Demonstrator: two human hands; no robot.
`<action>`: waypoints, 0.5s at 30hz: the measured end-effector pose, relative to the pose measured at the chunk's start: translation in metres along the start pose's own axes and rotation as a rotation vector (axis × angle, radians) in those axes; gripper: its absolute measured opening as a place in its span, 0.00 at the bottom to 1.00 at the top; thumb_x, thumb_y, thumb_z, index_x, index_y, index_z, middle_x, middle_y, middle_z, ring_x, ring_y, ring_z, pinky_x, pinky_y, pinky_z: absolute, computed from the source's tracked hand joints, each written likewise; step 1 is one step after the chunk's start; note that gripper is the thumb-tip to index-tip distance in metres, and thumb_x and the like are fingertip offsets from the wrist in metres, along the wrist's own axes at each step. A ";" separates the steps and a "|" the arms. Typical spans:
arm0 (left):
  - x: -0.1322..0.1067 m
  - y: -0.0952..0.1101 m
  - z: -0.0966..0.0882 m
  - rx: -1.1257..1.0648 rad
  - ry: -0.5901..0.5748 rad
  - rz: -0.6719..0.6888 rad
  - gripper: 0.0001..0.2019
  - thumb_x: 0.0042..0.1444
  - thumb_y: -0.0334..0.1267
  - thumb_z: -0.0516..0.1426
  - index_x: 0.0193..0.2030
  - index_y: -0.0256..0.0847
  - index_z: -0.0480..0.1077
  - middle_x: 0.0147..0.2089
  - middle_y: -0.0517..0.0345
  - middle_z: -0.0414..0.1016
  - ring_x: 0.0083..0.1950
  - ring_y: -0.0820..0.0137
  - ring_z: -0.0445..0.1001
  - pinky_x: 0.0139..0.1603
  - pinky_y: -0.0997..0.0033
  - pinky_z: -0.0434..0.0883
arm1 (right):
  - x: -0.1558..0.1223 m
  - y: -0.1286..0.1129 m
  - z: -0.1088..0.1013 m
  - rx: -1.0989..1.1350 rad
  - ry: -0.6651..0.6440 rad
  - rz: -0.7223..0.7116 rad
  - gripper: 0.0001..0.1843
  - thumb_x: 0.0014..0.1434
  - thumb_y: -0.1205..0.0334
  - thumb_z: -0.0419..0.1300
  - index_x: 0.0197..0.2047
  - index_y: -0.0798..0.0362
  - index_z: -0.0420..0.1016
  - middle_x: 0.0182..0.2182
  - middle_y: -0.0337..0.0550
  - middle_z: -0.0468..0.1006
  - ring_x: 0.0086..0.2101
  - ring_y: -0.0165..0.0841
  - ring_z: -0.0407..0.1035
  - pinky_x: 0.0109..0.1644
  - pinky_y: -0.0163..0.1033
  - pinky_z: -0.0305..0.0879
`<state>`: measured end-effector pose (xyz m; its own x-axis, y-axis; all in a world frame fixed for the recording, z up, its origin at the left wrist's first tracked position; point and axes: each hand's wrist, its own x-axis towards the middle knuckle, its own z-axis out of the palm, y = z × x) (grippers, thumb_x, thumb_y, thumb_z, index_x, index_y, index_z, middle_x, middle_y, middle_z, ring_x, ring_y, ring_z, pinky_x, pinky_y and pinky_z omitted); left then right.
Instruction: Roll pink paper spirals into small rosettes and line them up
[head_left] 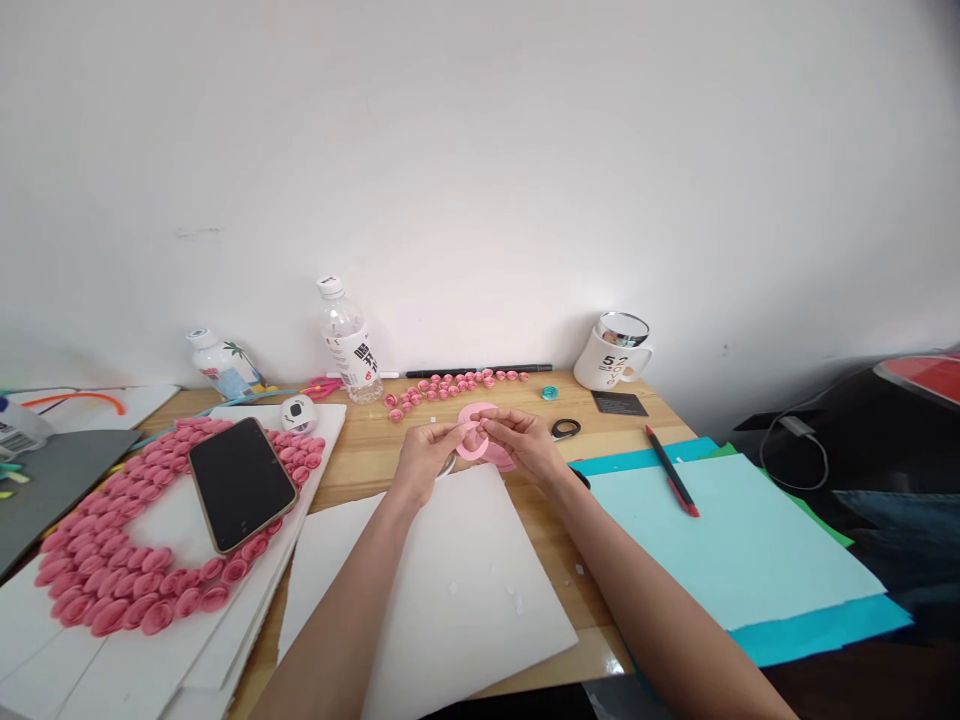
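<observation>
Both my hands meet over the middle of the wooden table [375, 450], holding a curling pink paper strip [474, 448]. My left hand [426, 455] pinches one end of the strip with closed fingers. My right hand [525, 438] grips the other part, fingers curled around it. Just beyond the hands lies a row of small pink paper roses [450, 386]. A white sheet [450, 580] lies beneath my forearms.
At the left, a phone [240, 482] rests on a ring of pink roses [112, 590] on white board. Two bottles [349, 340] and a white mug [611, 358] stand by the wall. Scissors [565, 429], a red pen [671, 470] and light blue paper [735, 540] lie at the right.
</observation>
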<state>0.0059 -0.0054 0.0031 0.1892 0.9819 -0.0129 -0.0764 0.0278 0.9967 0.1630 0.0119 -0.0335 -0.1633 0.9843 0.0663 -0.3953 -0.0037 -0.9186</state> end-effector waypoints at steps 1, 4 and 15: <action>0.000 0.000 0.000 -0.011 -0.006 0.004 0.13 0.45 0.44 0.59 0.18 0.36 0.72 0.28 0.56 0.75 0.35 0.69 0.71 0.41 0.72 0.64 | 0.000 0.001 0.000 0.006 0.004 0.000 0.11 0.43 0.61 0.67 0.32 0.52 0.77 0.33 0.41 0.78 0.33 0.30 0.70 0.41 0.37 0.66; 0.001 -0.002 0.000 -0.007 -0.007 -0.009 0.13 0.45 0.43 0.60 0.19 0.36 0.73 0.27 0.55 0.75 0.32 0.71 0.71 0.38 0.73 0.64 | 0.000 0.000 0.000 0.024 0.003 0.000 0.10 0.42 0.61 0.68 0.31 0.52 0.76 0.28 0.39 0.78 0.29 0.29 0.70 0.37 0.37 0.66; -0.001 0.001 0.001 0.043 0.036 -0.054 0.10 0.43 0.43 0.61 0.23 0.36 0.75 0.18 0.60 0.70 0.21 0.77 0.62 0.23 0.77 0.58 | 0.000 0.000 -0.001 -0.064 0.082 -0.027 0.09 0.39 0.60 0.69 0.24 0.53 0.75 0.23 0.39 0.76 0.22 0.26 0.66 0.29 0.35 0.63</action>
<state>0.0069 -0.0069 0.0041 0.1563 0.9853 -0.0684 -0.0245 0.0731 0.9970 0.1635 0.0120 -0.0338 -0.0779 0.9950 0.0618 -0.3393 0.0318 -0.9402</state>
